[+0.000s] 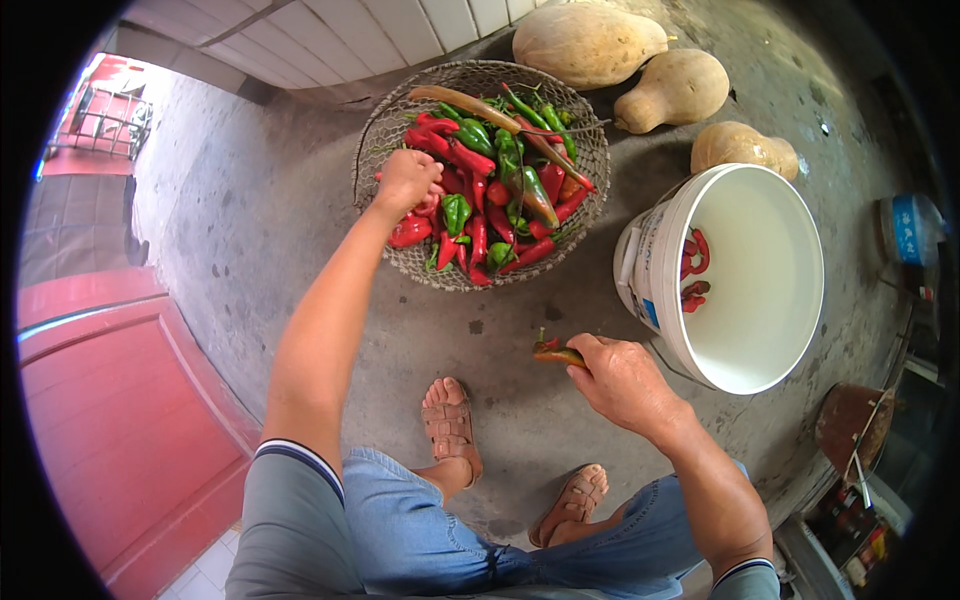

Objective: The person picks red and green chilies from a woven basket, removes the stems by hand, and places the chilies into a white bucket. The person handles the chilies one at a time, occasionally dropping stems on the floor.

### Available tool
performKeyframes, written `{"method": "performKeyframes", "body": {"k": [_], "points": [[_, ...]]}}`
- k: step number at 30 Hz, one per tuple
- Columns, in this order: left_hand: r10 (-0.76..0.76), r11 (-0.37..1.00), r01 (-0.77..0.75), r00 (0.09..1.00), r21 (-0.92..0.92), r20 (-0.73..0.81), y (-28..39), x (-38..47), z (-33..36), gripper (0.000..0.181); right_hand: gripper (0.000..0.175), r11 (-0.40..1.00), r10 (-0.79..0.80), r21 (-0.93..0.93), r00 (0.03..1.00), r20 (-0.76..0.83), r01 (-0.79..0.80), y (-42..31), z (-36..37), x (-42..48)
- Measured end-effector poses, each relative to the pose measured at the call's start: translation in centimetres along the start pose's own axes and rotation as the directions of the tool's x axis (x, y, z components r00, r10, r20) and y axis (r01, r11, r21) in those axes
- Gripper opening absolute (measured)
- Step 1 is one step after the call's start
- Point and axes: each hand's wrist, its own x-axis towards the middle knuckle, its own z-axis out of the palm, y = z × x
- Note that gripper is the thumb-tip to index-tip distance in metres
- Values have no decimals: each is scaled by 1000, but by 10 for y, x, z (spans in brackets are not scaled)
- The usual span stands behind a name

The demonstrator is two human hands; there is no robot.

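Observation:
My left hand [410, 180] is over the left part of a round wire-mesh basket [427, 279], its fingers curled at the red peppers; whether it grips one is hidden. The basket holds many red peppers [531, 256] and several green peppers [474, 136]. My right hand [621, 380] is closed around the end of a mottled orange-green pepper [559, 355], above the floor between basket and bucket. A bit of red and a green stem show at that pepper's tip. A white plastic bucket [757, 277] has several red peppers [699, 252] inside.
Three large tan squashes [589, 45] lie on the concrete floor beyond the basket and bucket. At the far right are a clear container with a blue label [906, 229] and a brownish bucket [853, 424]. A red door panel [127, 420] is at left; my sandalled feet are below the basket.

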Motion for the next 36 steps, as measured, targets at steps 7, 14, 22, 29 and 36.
{"method": "performKeyframes", "body": {"k": [7, 14, 22, 29, 36], "points": [[433, 446, -445, 867, 777, 248, -38, -2, -9, 24, 19, 1000, -23, 1, 999, -33, 23, 3, 1, -1], [289, 567, -285, 947, 773, 138, -55, -15, -19, 21, 17, 998, -66, -19, 995, -70, 65, 3, 0, -2], [235, 948, -182, 954, 260, -189, -37, -9, -27, 16, 18, 996, -72, -54, 995, -63, 69, 6, 0, -3], [211, 959, -156, 949, 235, -232, -57, 10, -23, 18, 19, 997, -75, -28, 995, -70, 73, 6, -1, -3], [200, 931, -238, 967, -277, -157, -61, 14, -29, 21, 19, 998, -67, -23, 996, -66, 66, 7, 0, -1]]}}
